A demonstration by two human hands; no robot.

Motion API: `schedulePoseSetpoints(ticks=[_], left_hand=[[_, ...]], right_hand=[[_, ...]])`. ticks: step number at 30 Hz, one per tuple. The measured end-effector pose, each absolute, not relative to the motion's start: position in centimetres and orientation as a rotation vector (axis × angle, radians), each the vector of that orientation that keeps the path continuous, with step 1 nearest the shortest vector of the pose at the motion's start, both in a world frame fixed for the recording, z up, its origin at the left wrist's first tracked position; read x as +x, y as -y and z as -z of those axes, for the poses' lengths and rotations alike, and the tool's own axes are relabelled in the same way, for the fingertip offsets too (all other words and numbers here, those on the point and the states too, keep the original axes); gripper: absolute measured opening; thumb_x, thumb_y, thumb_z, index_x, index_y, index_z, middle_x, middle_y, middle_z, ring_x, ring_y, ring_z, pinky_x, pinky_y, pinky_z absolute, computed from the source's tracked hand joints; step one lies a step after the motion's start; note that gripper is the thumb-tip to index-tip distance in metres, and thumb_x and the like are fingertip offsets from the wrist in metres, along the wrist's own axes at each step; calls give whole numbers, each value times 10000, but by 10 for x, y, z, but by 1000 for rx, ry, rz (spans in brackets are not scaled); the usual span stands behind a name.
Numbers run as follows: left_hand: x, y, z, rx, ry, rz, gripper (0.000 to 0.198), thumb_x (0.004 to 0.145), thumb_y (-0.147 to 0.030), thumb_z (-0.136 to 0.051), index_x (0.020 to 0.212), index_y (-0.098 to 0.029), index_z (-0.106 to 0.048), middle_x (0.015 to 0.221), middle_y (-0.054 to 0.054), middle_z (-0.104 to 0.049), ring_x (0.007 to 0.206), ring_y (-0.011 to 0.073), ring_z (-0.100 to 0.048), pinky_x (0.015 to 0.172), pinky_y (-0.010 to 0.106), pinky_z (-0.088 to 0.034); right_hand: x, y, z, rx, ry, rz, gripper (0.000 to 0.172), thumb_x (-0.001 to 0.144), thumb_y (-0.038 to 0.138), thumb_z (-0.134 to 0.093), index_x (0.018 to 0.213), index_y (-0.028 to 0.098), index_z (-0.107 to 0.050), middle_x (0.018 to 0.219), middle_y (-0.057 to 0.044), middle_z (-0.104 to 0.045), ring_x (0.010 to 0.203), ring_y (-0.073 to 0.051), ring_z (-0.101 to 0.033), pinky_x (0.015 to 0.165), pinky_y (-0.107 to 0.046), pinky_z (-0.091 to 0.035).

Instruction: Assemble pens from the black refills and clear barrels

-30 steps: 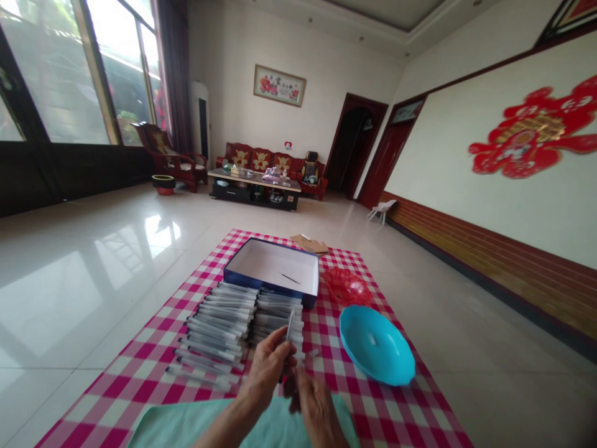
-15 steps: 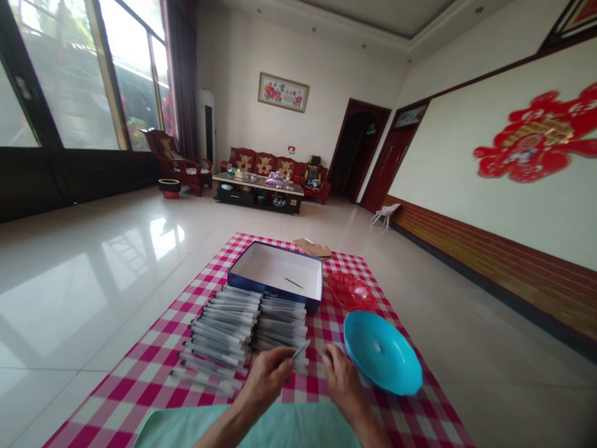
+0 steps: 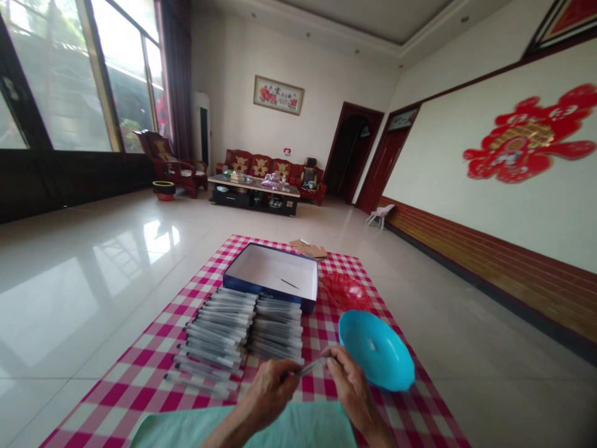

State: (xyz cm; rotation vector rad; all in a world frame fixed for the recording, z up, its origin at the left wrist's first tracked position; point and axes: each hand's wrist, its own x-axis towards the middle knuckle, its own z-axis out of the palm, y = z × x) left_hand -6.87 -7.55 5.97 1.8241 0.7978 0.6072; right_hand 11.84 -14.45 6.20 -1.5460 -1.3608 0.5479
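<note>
Between my hands is a slim translucent pen [image 3: 311, 366], slanting up to the right. My left hand [image 3: 271, 391] is closed around its lower left end. The fingers of my right hand [image 3: 351, 381] are pinched at its other end; whether they also hold a small part there cannot be made out. Left of my hands lie two rows of similar pens, a left row [image 3: 217, 326] with dark ends and a right row [image 3: 277, 326] close beside it. A blue scalloped bowl [image 3: 389, 358] stands just right of my right hand.
Behind the pens sits a shallow blue box [image 3: 275, 264] with a white inside and one thin dark stick [image 3: 290, 284]. A red translucent dish [image 3: 346, 291] and brown cardboard [image 3: 308, 250] lie nearby on the checked tablecloth [image 3: 140, 373]. A green cloth [image 3: 298, 426] covers the near edge.
My right hand's fingertips have met the pen's upper right end, where a gap showed before. The left hand has moved slightly right and down with the pen. The view has shifted slightly.
</note>
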Motion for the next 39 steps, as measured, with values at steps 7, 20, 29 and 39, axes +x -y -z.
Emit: schedulePoseSetpoints(ticks=[7,20,29,39], left_hand=[[-67,79,-61,1878,-794,-619,230,753,-168,-450,678,-158,-667,529,-35,-498,520,105,-434,494,202,-271],[-63,81,-59,1350,-667,-385,393,716,-515,-522,506,-184,-490,417,-43,-431,315,63,-266,344,220,-152],[-60,87,-39,2227,-737,-775,342,913,-243,-388,642,-166,-583,569,13,-532,520,117,-476,506,243,-256],[-67,83,-24,2715,-687,-648,391,856,-96,-400,1215,-221,-490,804,37,-628,631,156,-568,496,236,-329]], right_hand=[[113,148,-67,-1504,1454,-575,195,874,305,-476,890,221,-651,847,-22,-620,827,-187,-576,764,-276,-450],[94,152,-52,-1104,868,-1093,228,855,373,-561,1010,216,-618,985,-62,-677,906,-205,-616,838,-345,-468],[90,152,-30,-1159,592,-1128,281,751,393,-690,960,214,-635,936,-52,-714,928,-225,-654,852,-350,-489],[89,151,-23,-1173,501,-1195,300,712,391,-725,932,202,-648,922,-60,-728,873,-225,-678,779,-322,-507]])
